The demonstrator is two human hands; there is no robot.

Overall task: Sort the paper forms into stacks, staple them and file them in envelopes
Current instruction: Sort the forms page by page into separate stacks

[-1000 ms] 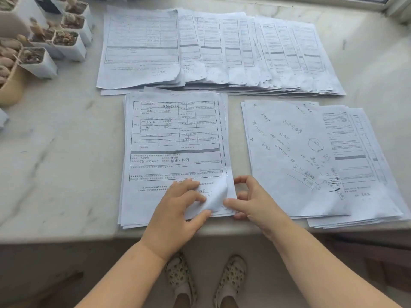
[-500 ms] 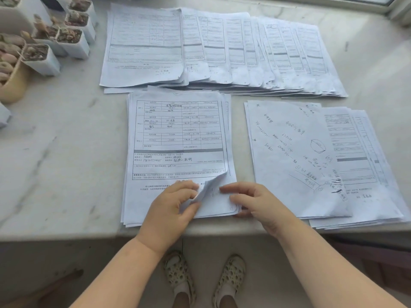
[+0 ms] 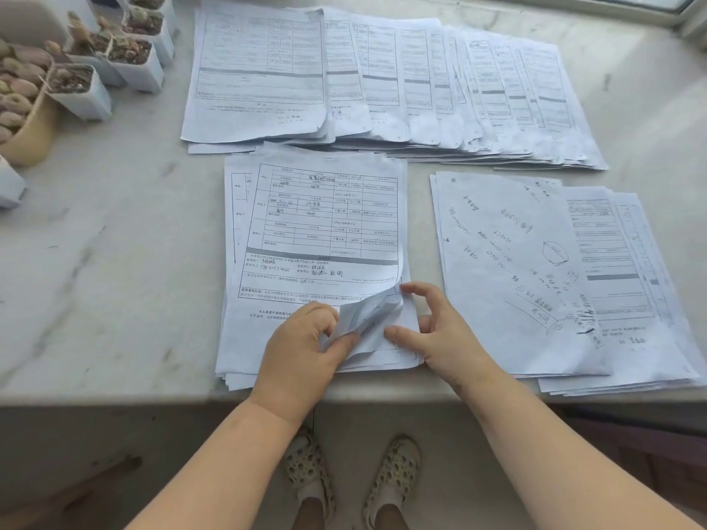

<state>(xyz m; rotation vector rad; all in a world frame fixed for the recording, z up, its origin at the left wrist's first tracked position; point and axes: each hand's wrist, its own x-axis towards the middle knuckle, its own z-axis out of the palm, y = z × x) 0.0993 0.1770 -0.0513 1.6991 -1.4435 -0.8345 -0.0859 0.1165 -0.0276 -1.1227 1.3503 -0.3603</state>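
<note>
Potted succulents (image 3: 92,59), marble counter (image 3: 95,262)

Pale marble counter (image 3: 114,285), grey-veined, front edge near. Landmark: middle stack (image 3: 306,231), printed forms, lying at front centre, top sheet skewed and curled up at its near right corner. Behind it, just touching its far edge: fanned row (image 3: 382,82) of forms, overlapping rightward. Right of it, apart by a strip of bare marble: right stack (image 3: 509,269), handwritten sheet on top. Far left of it: white pots (image 3: 130,66) and a tan pot (image 3: 30,135) of succulents.
</note>
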